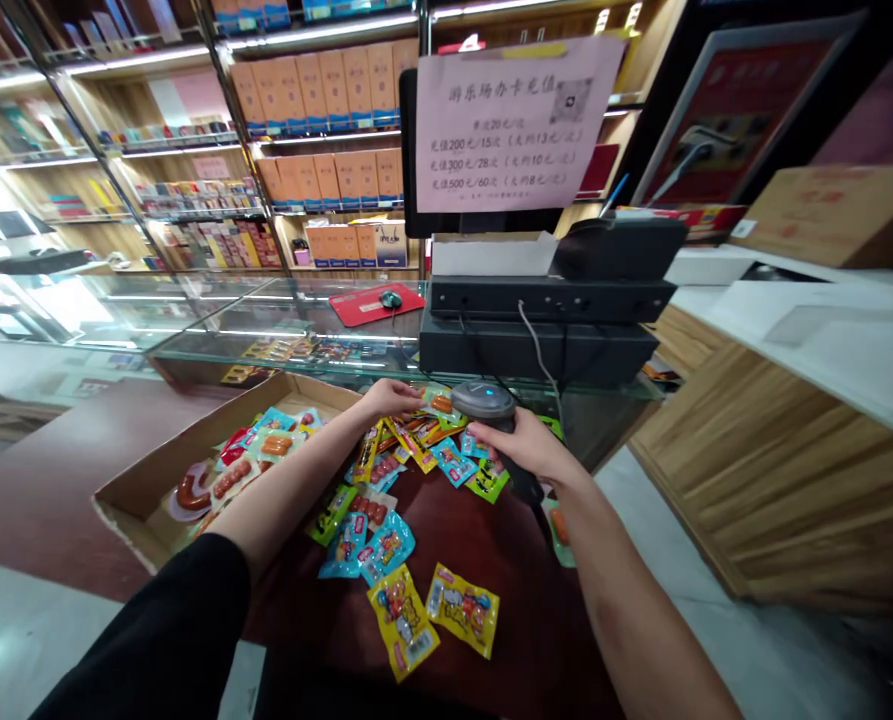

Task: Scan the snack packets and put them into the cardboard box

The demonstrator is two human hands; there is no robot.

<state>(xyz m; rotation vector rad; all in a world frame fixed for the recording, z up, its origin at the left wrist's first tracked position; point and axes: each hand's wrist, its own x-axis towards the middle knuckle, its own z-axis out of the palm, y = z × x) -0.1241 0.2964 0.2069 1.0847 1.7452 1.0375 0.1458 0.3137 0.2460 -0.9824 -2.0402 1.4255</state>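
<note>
My right hand [528, 445] is wrapped round the handle of a dark barcode scanner [483, 400] with a small blue light on top. In front of the scanner's head, my left hand [395, 397] pinches the edge of a clear sausage packet [441, 402] with orange sausages inside. Beneath both hands lies a loose heap of snack packets in yellow, blue and green. Closer to me are two yellow packets [402, 620] and a blue packet [387, 547]. Another sausage packet [560, 530] lies under my right wrist, partly hidden.
An open cardboard box [135, 500] with more packets stands on the dark red table [303, 640] at left. Behind are a glass display counter [213, 335], a black cash drawer [536, 350], a monitor bearing a pink notice [510, 130], and a mouse [390, 299] on a red mat.
</note>
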